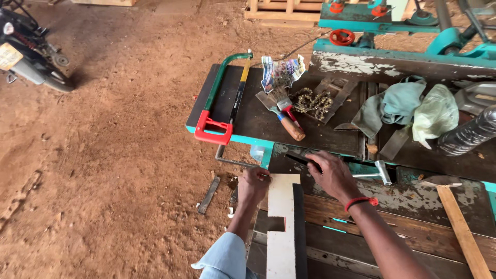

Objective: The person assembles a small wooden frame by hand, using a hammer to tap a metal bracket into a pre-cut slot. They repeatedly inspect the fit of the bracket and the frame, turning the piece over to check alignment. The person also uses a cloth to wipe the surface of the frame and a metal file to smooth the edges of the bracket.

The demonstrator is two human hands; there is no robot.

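A long white-faced board with a dark edge point(283, 222) lies on the worn teal-and-brown workbench point(413, 206), at about six o'clock in the head view. Its long axis runs from six o'clock towards twelve, with the far end pointing away from the person, towards the paintbrush with the wooden handle point(287, 120). A small rectangular notch is already cut out of its left edge, roughly midway along the visible length; the far end looks square and whole, so any work at that end appears not yet begun, as far as can be judged.

The left hand point(253, 186) sits at the board's far left corner, at about eleven o'clock from the board's middle, fingers curled down against the corner and the bench edge; it seems to press there rather than pinch. The right hand point(333, 175), with a red thread on its wrist, lies at about one o'clock from the board's middle, fingers closed around a thin dark tool point(302, 159) that points towards ten o'clock, just beyond the board's end. What kind of tool it is cannot be told.

Further off, at eleven o'clock, a hacksaw with a green frame and red handle point(219, 103) rests on the dark bench top. At two o'clock lie grey-green cloths point(395, 106), and a steel hammer head point(382, 172) sits at three o'clock of the right hand.
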